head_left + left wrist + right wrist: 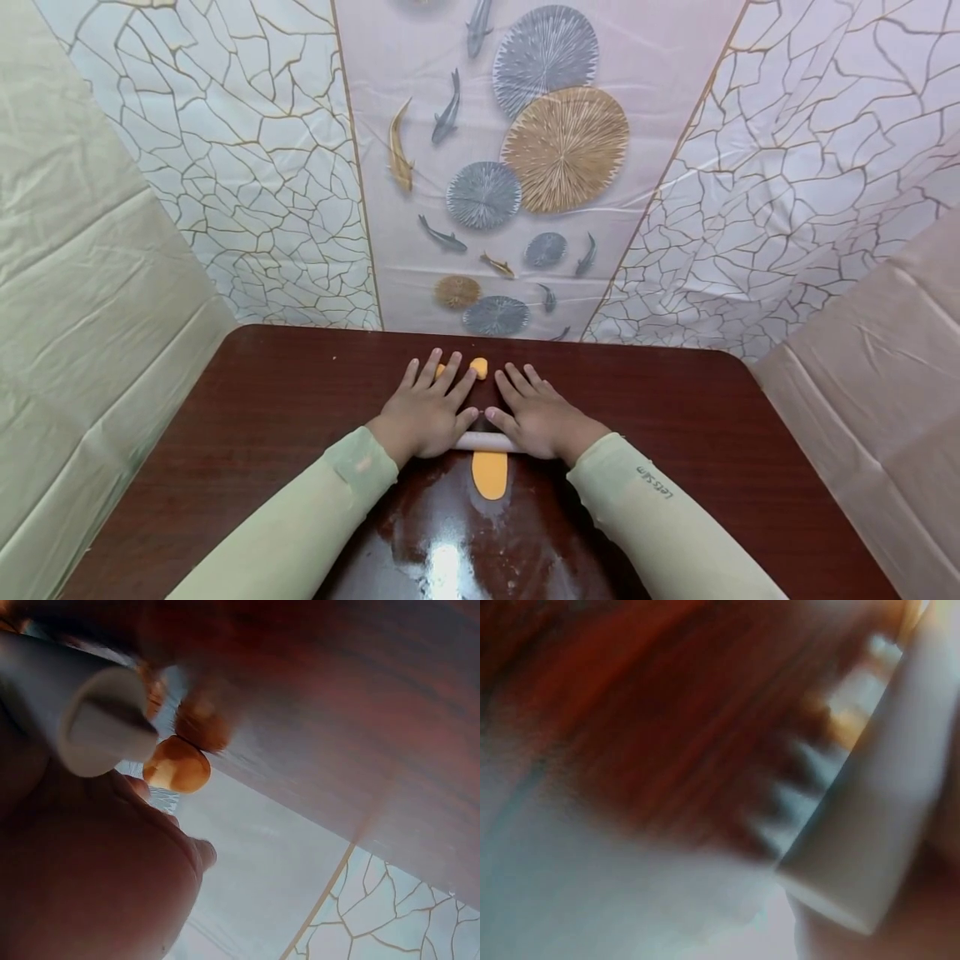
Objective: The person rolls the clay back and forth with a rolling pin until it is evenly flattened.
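Note:
A pale rolling pin [491, 442] with a hollow end lies crosswise on the table. Over its two ends rest my left hand [427, 417] and right hand [546, 421], palms down, fingers spread straight and pointing away from me. From beneath the roller a flat orange strip of dough or clay [490, 477] sticks out toward me; the part under the roller is hidden. Beyond the hands sits a small orange lump [479, 367], with a second lump [440, 371] partly hidden behind my left fingers. The left wrist view shows the roller's open end [105, 724] beside my palm.
The glossy dark brown table [300, 400] carries a bright reflection near its front. A patterned cloth wall [420, 275] rises behind its back edge. Plain cloth hangs on the left [90, 333] and on the right [885, 375].

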`<state>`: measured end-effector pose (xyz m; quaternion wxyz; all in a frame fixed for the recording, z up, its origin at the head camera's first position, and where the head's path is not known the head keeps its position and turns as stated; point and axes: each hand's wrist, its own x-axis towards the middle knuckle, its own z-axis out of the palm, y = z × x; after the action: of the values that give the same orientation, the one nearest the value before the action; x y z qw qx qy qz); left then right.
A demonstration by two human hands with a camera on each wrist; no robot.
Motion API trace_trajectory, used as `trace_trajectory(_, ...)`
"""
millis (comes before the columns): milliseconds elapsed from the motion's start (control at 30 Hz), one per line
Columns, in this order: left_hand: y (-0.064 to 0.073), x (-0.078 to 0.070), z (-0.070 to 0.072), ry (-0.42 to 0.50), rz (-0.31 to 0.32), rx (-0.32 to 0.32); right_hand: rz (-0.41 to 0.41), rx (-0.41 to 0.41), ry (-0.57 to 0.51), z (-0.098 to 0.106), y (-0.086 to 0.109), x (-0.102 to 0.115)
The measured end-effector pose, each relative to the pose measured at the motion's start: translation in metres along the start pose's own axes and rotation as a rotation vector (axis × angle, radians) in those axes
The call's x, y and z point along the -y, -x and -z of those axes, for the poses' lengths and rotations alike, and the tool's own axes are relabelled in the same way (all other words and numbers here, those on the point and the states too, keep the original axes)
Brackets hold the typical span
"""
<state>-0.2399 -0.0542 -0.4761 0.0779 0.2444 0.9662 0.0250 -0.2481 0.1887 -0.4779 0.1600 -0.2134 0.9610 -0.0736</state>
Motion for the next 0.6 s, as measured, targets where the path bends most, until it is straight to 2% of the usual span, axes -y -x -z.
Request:
trace_trajectory(333,0.0057,-0.0032,-0.001,-0.039,-0.003,0.02,0.003,0.013,0.001,-0.0073,0.0028,-0.0003)
trace_trajectory(600,0.009,-0.0035,-0.0062,-0.008,-0.005,0.001,-0.002,0.007,0.001,-0.0056,0.0097,0.0027)
